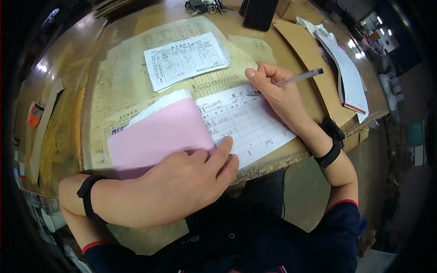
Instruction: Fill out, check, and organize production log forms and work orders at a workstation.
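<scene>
A white printed form (257, 129) with handwritten entries lies at a slant near the table's front edge. Resting on its upper part is my right hand (287, 101), closed around a clear-barrelled pen (302, 77) whose tip meets the paper near the form's heading. A pink sheet (157, 132), folded back to the left, covers part of the form's left side. My left hand (184, 184) lies across the pink sheet's lower edge. Its fingers are stretched out, the index fingertip touching the form beside a written line. White sheets show behind the pink one.
A stack of filled-in slips (186, 61) lies farther back on yellowed papers under a clear cover. Brown cardboard (309, 63) and a pad of forms (343, 75) are at the right. A black phone-like slab (260, 14) and keys (213, 6) sit at the back, an orange object (34, 114) far left.
</scene>
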{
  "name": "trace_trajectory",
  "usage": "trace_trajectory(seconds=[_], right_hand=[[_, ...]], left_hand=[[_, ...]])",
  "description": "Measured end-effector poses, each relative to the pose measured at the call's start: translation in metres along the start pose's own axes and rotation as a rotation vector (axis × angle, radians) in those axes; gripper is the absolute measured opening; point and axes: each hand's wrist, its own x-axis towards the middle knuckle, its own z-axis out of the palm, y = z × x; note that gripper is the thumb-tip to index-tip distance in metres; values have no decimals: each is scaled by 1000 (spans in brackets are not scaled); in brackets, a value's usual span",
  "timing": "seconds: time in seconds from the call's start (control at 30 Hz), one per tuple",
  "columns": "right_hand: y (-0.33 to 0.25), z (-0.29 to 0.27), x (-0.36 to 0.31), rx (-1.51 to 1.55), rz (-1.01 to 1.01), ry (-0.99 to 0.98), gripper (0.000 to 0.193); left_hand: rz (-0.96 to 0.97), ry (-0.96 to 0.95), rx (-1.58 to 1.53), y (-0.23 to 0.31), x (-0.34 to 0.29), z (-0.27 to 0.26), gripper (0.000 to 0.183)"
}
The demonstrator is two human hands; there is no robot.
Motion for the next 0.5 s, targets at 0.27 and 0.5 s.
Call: trace_trajectory(seconds=[0.27, 0.5], right_hand=[[-59, -53, 57, -160, -135, 307, 29], [30, -88, 159, -695, -267, 656, 61]], left_hand=[[-11, 13, -32, -2, -5, 6, 57], [3, 43, -33, -2, -4, 4, 56]])
